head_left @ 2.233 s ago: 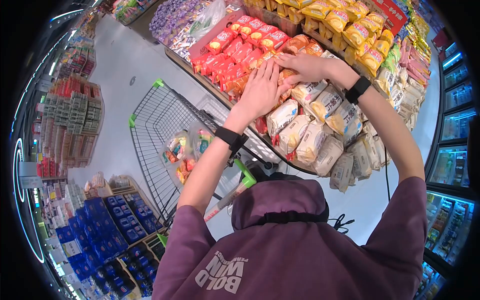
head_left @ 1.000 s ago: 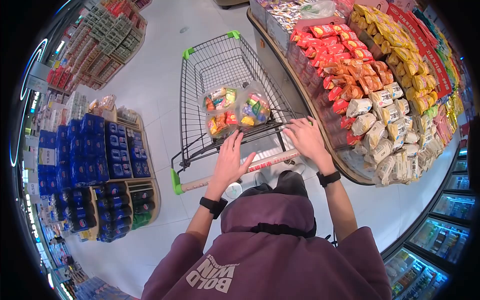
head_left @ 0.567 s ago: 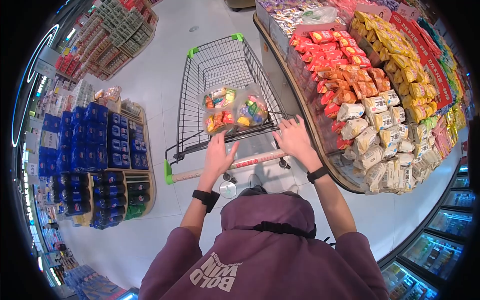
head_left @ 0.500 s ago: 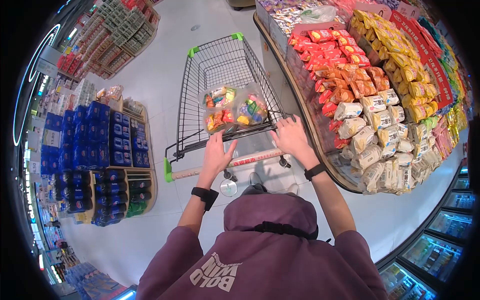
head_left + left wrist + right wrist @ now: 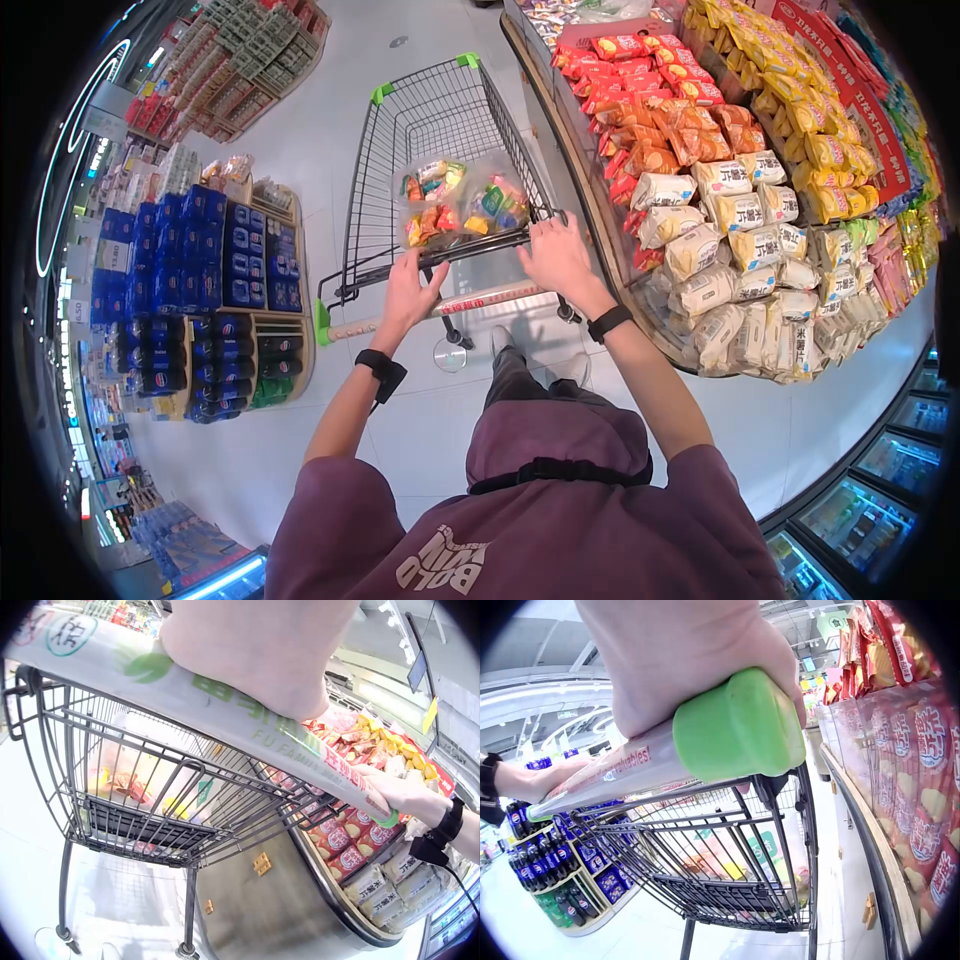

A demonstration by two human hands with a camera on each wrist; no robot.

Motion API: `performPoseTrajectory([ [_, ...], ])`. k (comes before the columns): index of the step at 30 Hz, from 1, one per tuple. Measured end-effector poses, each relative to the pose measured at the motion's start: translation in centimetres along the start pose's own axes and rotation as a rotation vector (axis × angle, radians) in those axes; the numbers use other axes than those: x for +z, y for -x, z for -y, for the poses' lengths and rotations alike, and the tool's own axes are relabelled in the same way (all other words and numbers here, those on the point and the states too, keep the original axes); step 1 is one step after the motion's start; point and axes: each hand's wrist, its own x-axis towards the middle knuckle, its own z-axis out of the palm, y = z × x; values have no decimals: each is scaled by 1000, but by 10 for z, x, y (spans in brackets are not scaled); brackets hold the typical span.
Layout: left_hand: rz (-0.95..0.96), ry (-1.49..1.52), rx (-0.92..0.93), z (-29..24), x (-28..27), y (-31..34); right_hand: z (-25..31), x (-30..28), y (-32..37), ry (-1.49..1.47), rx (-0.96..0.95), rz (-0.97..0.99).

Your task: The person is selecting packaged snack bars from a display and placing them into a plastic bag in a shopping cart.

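In the head view, a shopping cart (image 5: 352, 165) holds clear bags (image 5: 495, 205) of colourful packets. My left hand (image 5: 408, 300) lies across the left-centre of its handle (image 5: 480, 300), fingers forward and thumb spread. Over the handle's right part rests my right hand (image 5: 560, 258), its fingers also pointing forward. The left wrist view shows the heel of my left hand (image 5: 255, 652) on the printed handle (image 5: 225, 712); its fingers are hidden. In the right wrist view, my right hand (image 5: 682, 667) covers the bar beside the green end cap (image 5: 735, 724).
Close along the cart's right side runs a display edge (image 5: 585, 190), bearing red snack packets (image 5: 620, 45) and white ones (image 5: 740, 210). Blue drink packs (image 5: 185, 250) and dark bottles (image 5: 220, 350) stand on shelves at left. Pale floor (image 5: 400, 450) lies around my feet.
Both hands have left the snack packets on the display and come down to the cart handle. The view has swung round, with the cart now ahead of me; latterly the display has slid slightly left.
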Motion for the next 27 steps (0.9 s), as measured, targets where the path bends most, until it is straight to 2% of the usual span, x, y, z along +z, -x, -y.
performPoseTrajectory([
  [2,-41,31,23,-5,5,9,-4,2,10,9,-22,-47],
  [11,-7,78,-71,-36,13,53,-12,-5,57,-23,-44,-40],
  [16,-7,111,-23,-48,19,74,-15,-16,86,-63,-27,-25],
  [23,26,137,-58,-68,21,107,-16,-14,127,-156,-76,-207],
  [27,14,155,-50,-75,24,124,-13,-25,145,-185,-40,-99],
])
